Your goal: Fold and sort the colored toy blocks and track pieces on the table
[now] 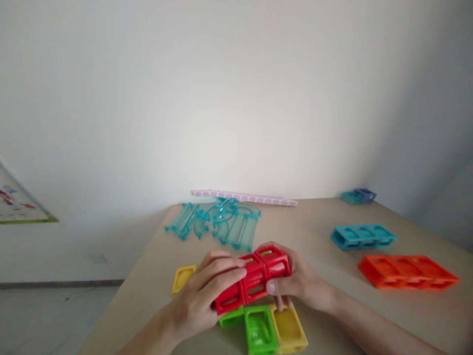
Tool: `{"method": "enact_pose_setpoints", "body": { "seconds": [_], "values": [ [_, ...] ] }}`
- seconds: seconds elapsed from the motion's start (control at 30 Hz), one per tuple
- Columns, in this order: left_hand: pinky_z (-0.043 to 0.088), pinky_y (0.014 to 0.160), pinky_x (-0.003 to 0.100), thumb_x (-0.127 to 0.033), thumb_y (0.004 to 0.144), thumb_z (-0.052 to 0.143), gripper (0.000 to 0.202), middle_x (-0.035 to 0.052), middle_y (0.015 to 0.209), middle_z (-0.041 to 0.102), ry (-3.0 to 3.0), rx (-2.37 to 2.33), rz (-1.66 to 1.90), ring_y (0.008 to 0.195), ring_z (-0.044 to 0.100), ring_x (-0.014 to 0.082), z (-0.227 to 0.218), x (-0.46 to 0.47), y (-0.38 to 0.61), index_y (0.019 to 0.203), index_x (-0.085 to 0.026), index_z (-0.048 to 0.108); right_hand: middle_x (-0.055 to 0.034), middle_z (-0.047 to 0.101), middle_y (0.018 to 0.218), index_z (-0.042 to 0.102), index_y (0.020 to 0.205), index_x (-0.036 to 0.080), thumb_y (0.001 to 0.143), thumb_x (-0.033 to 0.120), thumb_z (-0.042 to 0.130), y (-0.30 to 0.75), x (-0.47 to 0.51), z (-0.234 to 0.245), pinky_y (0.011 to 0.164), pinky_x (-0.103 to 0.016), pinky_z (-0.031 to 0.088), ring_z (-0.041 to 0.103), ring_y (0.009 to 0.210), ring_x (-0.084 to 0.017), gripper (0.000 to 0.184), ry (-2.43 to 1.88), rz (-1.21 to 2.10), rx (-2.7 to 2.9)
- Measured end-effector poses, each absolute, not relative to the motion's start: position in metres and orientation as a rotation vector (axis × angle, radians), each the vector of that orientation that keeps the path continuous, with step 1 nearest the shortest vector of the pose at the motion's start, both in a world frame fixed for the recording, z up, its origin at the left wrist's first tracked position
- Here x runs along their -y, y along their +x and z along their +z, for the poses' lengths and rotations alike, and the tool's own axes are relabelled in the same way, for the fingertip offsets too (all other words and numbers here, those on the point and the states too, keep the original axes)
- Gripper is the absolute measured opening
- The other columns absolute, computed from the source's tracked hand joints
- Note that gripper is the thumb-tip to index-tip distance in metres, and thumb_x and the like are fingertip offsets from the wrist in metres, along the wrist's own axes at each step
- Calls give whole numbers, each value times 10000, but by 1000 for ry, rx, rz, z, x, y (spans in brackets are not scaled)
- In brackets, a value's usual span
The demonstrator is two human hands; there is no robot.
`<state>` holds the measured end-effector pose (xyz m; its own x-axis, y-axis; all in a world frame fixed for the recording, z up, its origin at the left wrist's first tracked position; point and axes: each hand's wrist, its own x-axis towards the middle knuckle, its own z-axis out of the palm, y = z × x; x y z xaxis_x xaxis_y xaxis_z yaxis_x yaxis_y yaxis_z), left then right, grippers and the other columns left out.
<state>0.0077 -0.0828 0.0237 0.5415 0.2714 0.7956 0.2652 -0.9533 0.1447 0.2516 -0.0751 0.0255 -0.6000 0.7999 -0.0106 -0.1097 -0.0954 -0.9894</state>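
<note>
A row of red hollow plastic blocks [254,278] is held tilted just above the near part of the table. My left hand [205,288] wraps its fingers over the row's left end. At the right end, my right hand [295,276] grips the last block, with its thumb on the near face. Beneath the row lie a green block [260,328] and a yellow block [290,328] side by side, with more green partly covered. Another yellow block [184,278] shows behind my left hand.
On the tan table [295,231], translucent teal track pieces [225,222] lie at the back left before a purple-patterned strip [244,197]. To the right are a teal block row [364,236] and an orange block row [408,272]. A dark blue block [365,195] stands in the far corner.
</note>
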Motion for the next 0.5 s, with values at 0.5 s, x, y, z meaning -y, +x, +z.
{"method": "enact_pose_setpoints", "body": {
  "seconds": [0.5],
  "values": [
    [571, 820, 388, -96, 736, 735, 525, 151, 1146, 678, 2932, -452, 1490, 1081, 585, 244, 29, 86, 6, 1229, -121, 557, -27, 683, 822, 582, 1062, 159, 634, 310, 837, 249, 80, 21, 572, -221, 512, 610, 618, -110, 520, -699, 1682, 1422]
  ]
}}
